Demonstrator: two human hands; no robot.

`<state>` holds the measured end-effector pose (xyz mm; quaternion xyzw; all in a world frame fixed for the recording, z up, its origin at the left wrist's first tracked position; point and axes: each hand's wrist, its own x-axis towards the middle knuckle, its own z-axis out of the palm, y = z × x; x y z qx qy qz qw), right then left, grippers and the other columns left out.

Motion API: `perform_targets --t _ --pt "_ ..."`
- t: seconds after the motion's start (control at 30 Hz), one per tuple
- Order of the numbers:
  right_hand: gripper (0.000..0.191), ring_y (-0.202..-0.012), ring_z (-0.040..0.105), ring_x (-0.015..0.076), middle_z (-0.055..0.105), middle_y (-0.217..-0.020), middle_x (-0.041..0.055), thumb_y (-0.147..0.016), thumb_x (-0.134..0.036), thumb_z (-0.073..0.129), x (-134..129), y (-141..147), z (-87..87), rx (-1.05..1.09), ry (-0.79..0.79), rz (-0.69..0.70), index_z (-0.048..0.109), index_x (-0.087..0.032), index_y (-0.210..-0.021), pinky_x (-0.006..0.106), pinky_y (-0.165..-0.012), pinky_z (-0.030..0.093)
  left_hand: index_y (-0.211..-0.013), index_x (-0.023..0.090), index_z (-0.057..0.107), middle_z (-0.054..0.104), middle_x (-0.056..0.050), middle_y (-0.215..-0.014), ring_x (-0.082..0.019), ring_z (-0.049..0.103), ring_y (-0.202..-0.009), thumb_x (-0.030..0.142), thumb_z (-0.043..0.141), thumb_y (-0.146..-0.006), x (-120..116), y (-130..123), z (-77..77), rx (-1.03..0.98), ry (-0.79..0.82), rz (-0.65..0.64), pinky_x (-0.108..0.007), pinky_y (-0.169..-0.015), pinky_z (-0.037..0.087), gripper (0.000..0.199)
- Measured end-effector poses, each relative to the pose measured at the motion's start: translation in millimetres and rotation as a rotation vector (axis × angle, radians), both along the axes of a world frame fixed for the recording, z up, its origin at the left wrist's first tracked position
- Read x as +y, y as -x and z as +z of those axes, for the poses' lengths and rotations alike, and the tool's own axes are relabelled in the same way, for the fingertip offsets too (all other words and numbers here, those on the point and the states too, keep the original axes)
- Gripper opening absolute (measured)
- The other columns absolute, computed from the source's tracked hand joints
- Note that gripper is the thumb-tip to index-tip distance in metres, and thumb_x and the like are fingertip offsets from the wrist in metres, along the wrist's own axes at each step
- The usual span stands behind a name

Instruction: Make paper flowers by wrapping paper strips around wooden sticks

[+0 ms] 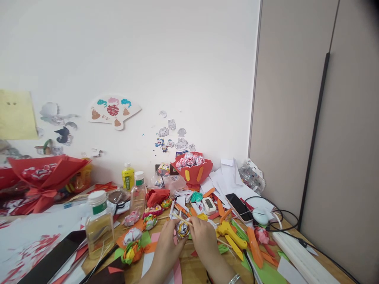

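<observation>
Low in the middle of the head view, a small paper flower point(182, 228) in white, yellow and dark tones sits between my hands. My left hand point(168, 240) is wrapped round its left side. A thin pale stick point(181, 218) slants across the flower's top, and its right end lies in the closed fingers of my right hand point(203, 234). Just right of my right hand lies a yellow glue gun point(231, 234). Crumpled paper flowers point(132, 236) in white, orange and green rest left of my left hand.
Two clear bottles point(100, 228) stand at the left. A red paper bouquet point(192, 169) is by the wall. Right of centre are a white timer point(209, 206), a phone point(239, 207), a black cable and a white power strip point(302, 256). Paper scraps cover much of the table.
</observation>
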<state>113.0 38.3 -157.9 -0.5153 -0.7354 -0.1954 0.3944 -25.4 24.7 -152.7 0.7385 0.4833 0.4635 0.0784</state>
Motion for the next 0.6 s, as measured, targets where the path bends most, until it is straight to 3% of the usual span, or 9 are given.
perform_targets --t 0.37,0.6 --pt "0.017 -0.053 0.058 0.0143 0.059 -0.057 -0.0013 -0.088 -0.019 0.045 0.8 0.0 -1.5 -0.037 -0.050 0.030 0.057 -0.019 -0.076 0.023 -0.047 0.032 -0.082 0.021 0.055 0.059 -0.002 -0.077 -0.020 0.055 -0.072 0.020 0.055 -0.068 -4.1 -1.9 4.8 -0.027 0.000 0.014 -0.031 -0.064 0.044 0.014" --pt "0.017 -0.054 0.059 0.0146 0.062 -0.061 -0.0004 -0.090 -0.024 0.042 0.4 0.6 1.2 0.006 -0.051 0.035 0.057 -0.020 -0.084 0.023 -0.048 0.033 -0.093 0.019 0.055 0.064 -0.006 -0.092 -0.022 0.060 -0.080 0.019 0.057 -0.061 0.9 -3.9 2.3 -0.232 0.093 -0.048 -0.032 -0.066 0.048 0.032"
